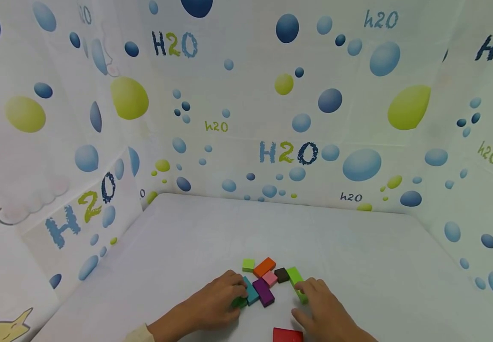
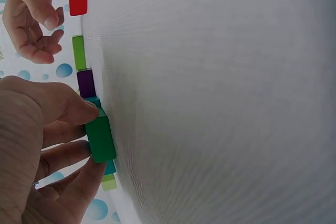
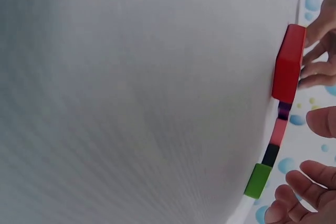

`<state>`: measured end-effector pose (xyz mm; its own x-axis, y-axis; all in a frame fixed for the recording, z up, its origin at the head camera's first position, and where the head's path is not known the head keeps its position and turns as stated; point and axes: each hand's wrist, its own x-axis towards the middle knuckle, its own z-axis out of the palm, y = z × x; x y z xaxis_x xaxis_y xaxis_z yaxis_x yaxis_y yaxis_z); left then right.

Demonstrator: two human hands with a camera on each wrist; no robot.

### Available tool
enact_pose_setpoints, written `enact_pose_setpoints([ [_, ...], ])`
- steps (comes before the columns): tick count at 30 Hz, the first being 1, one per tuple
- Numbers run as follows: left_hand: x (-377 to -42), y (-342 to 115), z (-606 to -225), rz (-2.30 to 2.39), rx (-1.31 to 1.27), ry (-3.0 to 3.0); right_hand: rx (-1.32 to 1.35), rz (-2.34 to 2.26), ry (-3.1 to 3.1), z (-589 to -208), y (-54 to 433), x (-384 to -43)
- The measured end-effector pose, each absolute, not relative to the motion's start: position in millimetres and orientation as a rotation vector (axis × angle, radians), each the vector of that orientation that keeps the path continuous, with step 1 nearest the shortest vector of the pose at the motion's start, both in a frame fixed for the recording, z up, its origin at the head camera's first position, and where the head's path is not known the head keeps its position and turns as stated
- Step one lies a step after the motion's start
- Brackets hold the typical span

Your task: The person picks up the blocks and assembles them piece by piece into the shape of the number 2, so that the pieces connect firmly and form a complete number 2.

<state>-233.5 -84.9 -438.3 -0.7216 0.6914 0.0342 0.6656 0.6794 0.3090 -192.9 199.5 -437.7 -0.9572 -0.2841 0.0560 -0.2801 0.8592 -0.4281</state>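
My left hand pinches a green block between thumb and fingers, at the left end of a cluster of colored blocks. Close beside it lie a teal block and a purple block. With fingers relaxed and apart, my right hand hovers by a long light green block at the cluster's right side. Whether its fingertips touch that block I cannot tell. A red block lies nearer to me, left of the right hand and cut by the head view's lower edge.
Behind the purple block sit a pink block, an orange block, a dark block and a small lime block. The white table meets a bubble-printed curtain at the back and sides.
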Motion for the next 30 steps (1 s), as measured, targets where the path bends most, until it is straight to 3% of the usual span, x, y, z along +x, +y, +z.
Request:
enact_pose_setpoints([
  [30,-235,-84,-438,0.477,1.121,2.792,0.04,-0.862,3.048,-445,188,-206],
])
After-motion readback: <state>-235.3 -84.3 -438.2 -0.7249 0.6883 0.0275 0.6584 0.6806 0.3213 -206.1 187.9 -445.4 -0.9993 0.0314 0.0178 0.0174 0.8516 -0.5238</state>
